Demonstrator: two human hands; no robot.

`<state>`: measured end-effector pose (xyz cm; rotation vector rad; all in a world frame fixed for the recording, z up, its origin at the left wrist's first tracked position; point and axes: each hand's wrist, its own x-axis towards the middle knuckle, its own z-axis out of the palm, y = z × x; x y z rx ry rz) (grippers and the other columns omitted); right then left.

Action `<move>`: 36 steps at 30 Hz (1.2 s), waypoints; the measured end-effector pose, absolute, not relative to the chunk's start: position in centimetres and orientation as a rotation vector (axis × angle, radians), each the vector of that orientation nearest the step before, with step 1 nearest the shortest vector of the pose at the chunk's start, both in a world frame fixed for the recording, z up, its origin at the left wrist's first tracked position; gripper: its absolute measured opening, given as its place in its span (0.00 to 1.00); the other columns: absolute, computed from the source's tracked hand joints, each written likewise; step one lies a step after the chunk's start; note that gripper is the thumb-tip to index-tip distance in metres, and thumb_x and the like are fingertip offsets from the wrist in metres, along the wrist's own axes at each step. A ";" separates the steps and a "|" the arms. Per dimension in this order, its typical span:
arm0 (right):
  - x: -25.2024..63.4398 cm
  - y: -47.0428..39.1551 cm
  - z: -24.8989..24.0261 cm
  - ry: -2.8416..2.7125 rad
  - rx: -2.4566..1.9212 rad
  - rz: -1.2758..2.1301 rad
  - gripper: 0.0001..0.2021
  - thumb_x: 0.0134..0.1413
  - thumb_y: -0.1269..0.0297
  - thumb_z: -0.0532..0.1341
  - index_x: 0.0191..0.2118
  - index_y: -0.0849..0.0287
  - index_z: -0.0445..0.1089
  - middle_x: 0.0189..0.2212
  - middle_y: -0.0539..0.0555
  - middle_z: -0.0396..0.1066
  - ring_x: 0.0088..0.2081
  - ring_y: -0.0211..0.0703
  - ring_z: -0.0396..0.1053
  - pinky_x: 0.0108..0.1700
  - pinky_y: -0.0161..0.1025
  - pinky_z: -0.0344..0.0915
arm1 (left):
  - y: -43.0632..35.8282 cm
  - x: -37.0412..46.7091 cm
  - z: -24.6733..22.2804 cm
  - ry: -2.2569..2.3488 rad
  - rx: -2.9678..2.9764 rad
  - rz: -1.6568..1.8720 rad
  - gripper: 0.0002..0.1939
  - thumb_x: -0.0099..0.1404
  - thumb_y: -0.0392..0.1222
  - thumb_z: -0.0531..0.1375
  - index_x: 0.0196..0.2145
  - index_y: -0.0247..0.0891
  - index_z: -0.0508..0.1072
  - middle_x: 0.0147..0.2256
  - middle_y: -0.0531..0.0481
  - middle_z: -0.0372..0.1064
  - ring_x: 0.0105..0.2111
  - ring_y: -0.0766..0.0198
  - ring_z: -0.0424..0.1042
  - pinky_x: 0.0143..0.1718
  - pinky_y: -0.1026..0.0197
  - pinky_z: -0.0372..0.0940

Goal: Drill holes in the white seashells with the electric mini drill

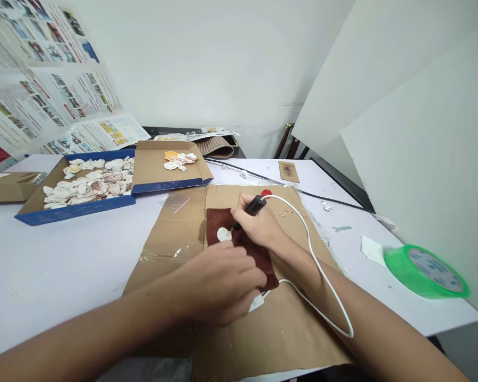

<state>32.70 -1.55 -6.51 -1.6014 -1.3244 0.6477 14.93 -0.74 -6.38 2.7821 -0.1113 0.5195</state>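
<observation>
My right hand (266, 225) grips a black corded engraving pen (255, 206) like a pencil, its thin tip pointing down at a white shell (223, 234). The shell lies on a dark brown cloth (213, 216). Just below it, my left hand (225, 278) hovers over or rests on the cloth with fingers curled in, slightly blurred; whatever they may hold is hidden. A white cord (311, 239) loops from the pen's back end across my right forearm, towards a white object (257, 303) partly covered by my left hand.
Cardboard (295, 329) covers the table's middle. To the left stands a blue-edged box (75, 212) of shells, with several more shells (179, 160) on its flap. Green tape (426, 271), a small wrench (341, 228) and a black cable (263, 176) lie right and behind.
</observation>
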 end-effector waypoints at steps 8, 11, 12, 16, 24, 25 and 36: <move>32.4 -2.4 -7.0 -1.329 -1.597 0.606 0.17 0.55 0.58 0.65 0.23 0.52 0.57 0.20 0.44 0.61 0.26 0.39 0.60 0.31 0.41 0.57 | -3.7 13.7 -8.9 -0.137 2.871 0.291 0.06 0.76 0.44 0.62 0.45 0.38 0.75 0.40 0.47 0.78 0.39 0.55 0.72 0.41 0.52 0.67; 32.0 -2.8 -7.1 -1.315 -1.580 0.632 0.20 0.56 0.53 0.69 0.24 0.52 0.58 0.21 0.44 0.64 0.26 0.40 0.63 0.32 0.41 0.59 | -4.0 13.7 -8.3 -0.241 2.824 0.287 0.02 0.72 0.35 0.62 0.39 0.39 0.73 0.37 0.49 0.77 0.38 0.57 0.71 0.40 0.53 0.65; 31.8 -2.9 -7.1 -1.315 -1.581 0.630 0.20 0.56 0.52 0.69 0.25 0.52 0.60 0.21 0.44 0.64 0.27 0.40 0.63 0.32 0.40 0.60 | -3.8 13.8 -8.0 -0.266 2.799 0.282 0.04 0.70 0.34 0.63 0.37 0.40 0.72 0.35 0.50 0.77 0.37 0.57 0.70 0.39 0.54 0.65; 31.1 -2.5 -6.8 -1.318 -1.530 0.596 0.18 0.59 0.53 0.67 0.25 0.53 0.62 0.22 0.45 0.65 0.28 0.40 0.64 0.34 0.40 0.62 | -1.2 13.8 -6.7 -0.202 2.643 0.419 0.05 0.64 0.34 0.59 0.31 0.41 0.69 0.28 0.51 0.72 0.31 0.59 0.69 0.35 0.55 0.63; 31.7 -1.0 -8.5 -1.247 -1.400 0.513 0.15 0.54 0.56 0.62 0.22 0.52 0.59 0.20 0.45 0.59 0.26 0.39 0.58 0.31 0.40 0.59 | 6.7 13.2 -7.7 0.441 2.560 0.847 0.10 0.67 0.36 0.53 0.30 0.40 0.72 0.28 0.50 0.73 0.28 0.61 0.68 0.35 0.58 0.65; 31.8 -1.0 -8.7 -1.239 -1.390 0.520 0.15 0.54 0.56 0.62 0.23 0.52 0.59 0.20 0.45 0.58 0.25 0.39 0.58 0.31 0.40 0.59 | 7.2 13.4 -8.1 0.470 2.573 0.806 0.10 0.67 0.37 0.53 0.31 0.40 0.72 0.29 0.49 0.74 0.30 0.60 0.69 0.37 0.58 0.66; 32.3 -0.7 -9.0 -1.196 -1.373 0.618 0.13 0.52 0.58 0.61 0.23 0.51 0.58 0.20 0.45 0.58 0.24 0.39 0.59 0.29 0.41 0.59 | 8.3 14.6 -9.9 0.395 2.661 0.567 0.10 0.60 0.30 0.53 0.36 0.41 0.70 0.38 0.46 0.72 0.42 0.51 0.67 0.46 0.49 0.64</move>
